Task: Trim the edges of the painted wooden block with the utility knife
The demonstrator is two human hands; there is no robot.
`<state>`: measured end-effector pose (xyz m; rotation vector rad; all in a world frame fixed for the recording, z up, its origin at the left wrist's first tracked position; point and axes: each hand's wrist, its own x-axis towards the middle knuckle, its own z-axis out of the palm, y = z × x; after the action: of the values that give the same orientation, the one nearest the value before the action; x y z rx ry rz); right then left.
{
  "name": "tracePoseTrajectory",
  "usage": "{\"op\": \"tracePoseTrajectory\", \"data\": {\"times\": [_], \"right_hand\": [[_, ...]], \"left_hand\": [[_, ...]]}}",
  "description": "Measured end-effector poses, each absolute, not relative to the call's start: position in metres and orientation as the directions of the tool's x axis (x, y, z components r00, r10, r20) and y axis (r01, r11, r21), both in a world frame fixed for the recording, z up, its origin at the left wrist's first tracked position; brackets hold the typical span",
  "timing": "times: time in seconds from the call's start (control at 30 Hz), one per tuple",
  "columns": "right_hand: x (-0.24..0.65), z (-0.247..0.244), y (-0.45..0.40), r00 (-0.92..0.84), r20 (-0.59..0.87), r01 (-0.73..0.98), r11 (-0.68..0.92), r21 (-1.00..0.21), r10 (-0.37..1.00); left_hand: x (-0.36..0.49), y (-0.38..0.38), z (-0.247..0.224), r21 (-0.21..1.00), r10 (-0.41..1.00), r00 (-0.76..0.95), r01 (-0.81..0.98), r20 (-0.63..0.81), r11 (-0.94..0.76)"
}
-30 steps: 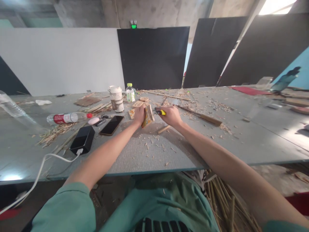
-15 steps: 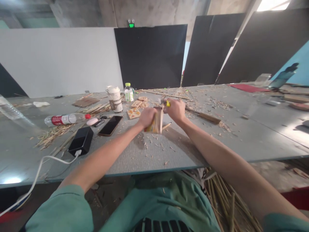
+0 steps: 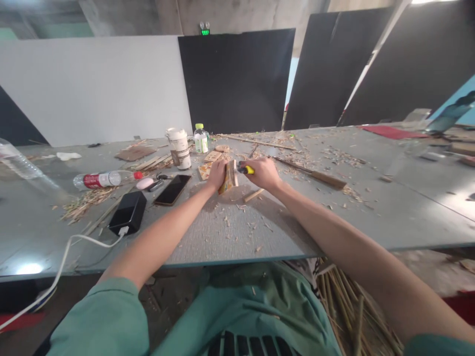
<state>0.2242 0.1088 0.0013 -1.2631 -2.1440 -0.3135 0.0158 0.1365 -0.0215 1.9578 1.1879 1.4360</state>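
Note:
My left hand (image 3: 217,174) is closed round a small wooden block (image 3: 229,179) with a yellowish patterned face, holding it tilted just over the table. In my right hand (image 3: 266,173) is a yellow-and-black utility knife (image 3: 247,169), fingers wrapped round its handle. Its front end is at the block's right edge; whether the blade touches the wood I cannot tell. A short wooden stick (image 3: 254,195) lies below my right hand. Behind my left hand are a patterned wooden piece (image 3: 204,171), partly hidden, and a plain wooden piece (image 3: 213,156).
Wood shavings litter the grey table (image 3: 208,242). On the left are a phone (image 3: 172,190), a black power bank (image 3: 128,212) with a white cable, a lying bottle (image 3: 107,179) and a paper cup (image 3: 179,151). A wooden-handled tool (image 3: 328,180) lies right.
The block has come up and left in my left hand, its patterned face now less blurred. My right hand has lowered slightly, with the knife now pointing left at the block's edge.

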Motion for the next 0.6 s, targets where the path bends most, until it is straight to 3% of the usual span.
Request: {"op": "tracePoseTrajectory", "data": {"times": [0.33,0.5,0.6], "right_hand": [[0.226,-0.001,0.104,-0.339,0.605,0.877,0.475,-0.075,0.721],[0.256,0.011,0.127,-0.031,0.648,0.955,0.215,-0.207,0.761],[0.281,0.016,0.137,0.107,0.660,0.954,0.109,-0.278,0.743]], "left_hand": [[0.020,0.131,-0.014,0.670,0.795,0.174,0.451,0.582,-0.589],[0.048,0.095,-0.009,0.568,0.712,0.457,0.432,0.532,-0.701],[0.071,0.080,-0.007,0.546,0.666,0.537,0.392,0.518,-0.741]]}}
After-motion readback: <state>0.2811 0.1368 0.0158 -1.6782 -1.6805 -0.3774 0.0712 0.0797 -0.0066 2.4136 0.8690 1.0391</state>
